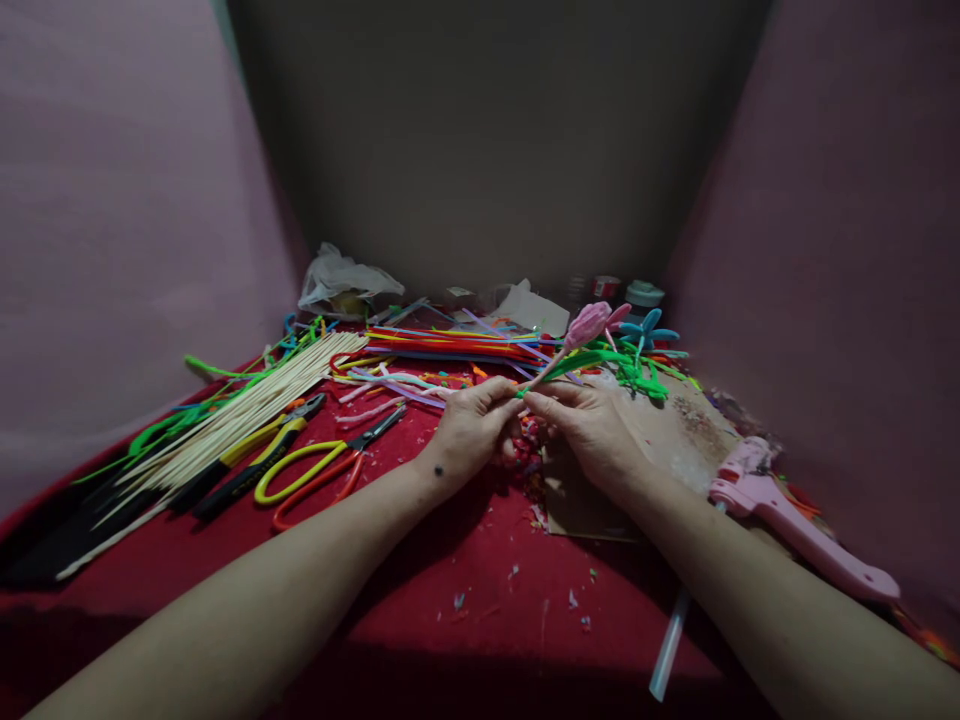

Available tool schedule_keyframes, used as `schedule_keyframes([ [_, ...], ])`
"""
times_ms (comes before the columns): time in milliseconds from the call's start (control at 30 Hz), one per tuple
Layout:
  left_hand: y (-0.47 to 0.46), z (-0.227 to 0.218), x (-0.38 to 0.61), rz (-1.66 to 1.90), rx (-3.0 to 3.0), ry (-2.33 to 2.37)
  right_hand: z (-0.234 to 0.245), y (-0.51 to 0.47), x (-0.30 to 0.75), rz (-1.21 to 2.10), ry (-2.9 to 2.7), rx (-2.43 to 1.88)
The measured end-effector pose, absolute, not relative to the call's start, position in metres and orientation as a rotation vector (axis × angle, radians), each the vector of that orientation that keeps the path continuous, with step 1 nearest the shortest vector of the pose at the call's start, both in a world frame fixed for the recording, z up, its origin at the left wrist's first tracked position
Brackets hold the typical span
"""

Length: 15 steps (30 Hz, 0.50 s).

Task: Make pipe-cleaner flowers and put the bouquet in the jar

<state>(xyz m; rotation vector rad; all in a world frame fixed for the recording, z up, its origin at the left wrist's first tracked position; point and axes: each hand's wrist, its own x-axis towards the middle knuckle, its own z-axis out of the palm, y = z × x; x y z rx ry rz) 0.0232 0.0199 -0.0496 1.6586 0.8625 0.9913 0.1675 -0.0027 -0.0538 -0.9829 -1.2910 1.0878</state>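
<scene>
I see both hands meeting above the red cloth. The left hand and right hand each pinch the thin stem of a pink pipe-cleaner flower, fingertips closed on it where the green wrapping starts. The bloom tilts up and away to the right. Scissors and bamboo skewers lie to the left, and a pink glue gun to the right.

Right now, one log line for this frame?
left hand: pinches flower stem | right hand: pinches same stem | flower: head tilted up and right | nearby: scissors left, glue gun right
</scene>
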Motion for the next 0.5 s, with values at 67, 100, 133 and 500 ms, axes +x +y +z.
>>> schedule_keyframes([
  [67,0.0206,-0.0469,0.0231,0.954,1.518,0.811,-0.0527,-0.0031,0.1674,1.108,-1.297,-0.970],
  [100,0.0213,-0.0463,0.0227,0.941,1.469,0.780,-0.0519,-0.0035,0.1674,1.120,-1.293,-0.969],
  [133,0.0219,-0.0462,0.0223,0.934,1.431,0.746,-0.0511,-0.0040,0.1674,1.135,-1.286,-0.969],
  [500,0.0261,-0.0487,0.0194,0.732,1.124,0.520,-0.0555,0.0008,0.1686,1.314,-1.223,-0.783],
])
